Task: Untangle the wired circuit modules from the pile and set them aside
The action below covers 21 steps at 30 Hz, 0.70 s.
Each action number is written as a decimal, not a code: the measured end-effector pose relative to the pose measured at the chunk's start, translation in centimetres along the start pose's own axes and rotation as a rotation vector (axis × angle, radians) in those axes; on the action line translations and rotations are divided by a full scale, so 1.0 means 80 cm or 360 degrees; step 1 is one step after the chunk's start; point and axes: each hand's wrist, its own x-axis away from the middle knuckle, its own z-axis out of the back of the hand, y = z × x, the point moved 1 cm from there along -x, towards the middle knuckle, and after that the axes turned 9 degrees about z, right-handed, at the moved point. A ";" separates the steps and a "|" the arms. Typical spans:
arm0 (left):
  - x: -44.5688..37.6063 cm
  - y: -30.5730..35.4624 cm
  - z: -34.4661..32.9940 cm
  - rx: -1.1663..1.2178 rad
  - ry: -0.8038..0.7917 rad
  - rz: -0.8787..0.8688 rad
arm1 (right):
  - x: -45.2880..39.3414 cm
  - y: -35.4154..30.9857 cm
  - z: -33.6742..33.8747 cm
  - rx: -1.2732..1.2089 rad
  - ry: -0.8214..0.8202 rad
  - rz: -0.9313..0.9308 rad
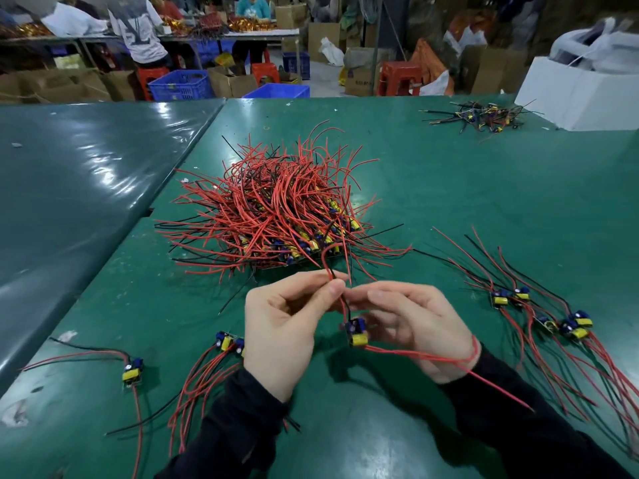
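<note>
Below pinching fingers [333,288], module [357,331] dangles.

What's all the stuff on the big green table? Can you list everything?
tangled pile: one, red and black wires, table centre
held module: one, yellow and blue, hanging between the hands
sorted modules: about six, yellow and blue, right side
more modules: a few, left of the hands
lone module: one, far left
small wire heap: one, dark, far right
white box: one, far right
left hand: pinching wires
right hand: pinching wires
</note>
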 end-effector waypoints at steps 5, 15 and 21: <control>0.001 -0.005 -0.003 -0.0085 0.0088 -0.0005 | 0.007 0.008 -0.014 0.0016 -0.0121 -0.0137; -0.005 -0.001 0.004 0.0352 0.0171 0.0346 | 0.012 0.018 -0.015 0.0613 -0.0130 0.0377; -0.012 0.004 0.014 0.0532 0.0205 0.0391 | 0.015 0.023 -0.018 0.0871 -0.0132 0.0438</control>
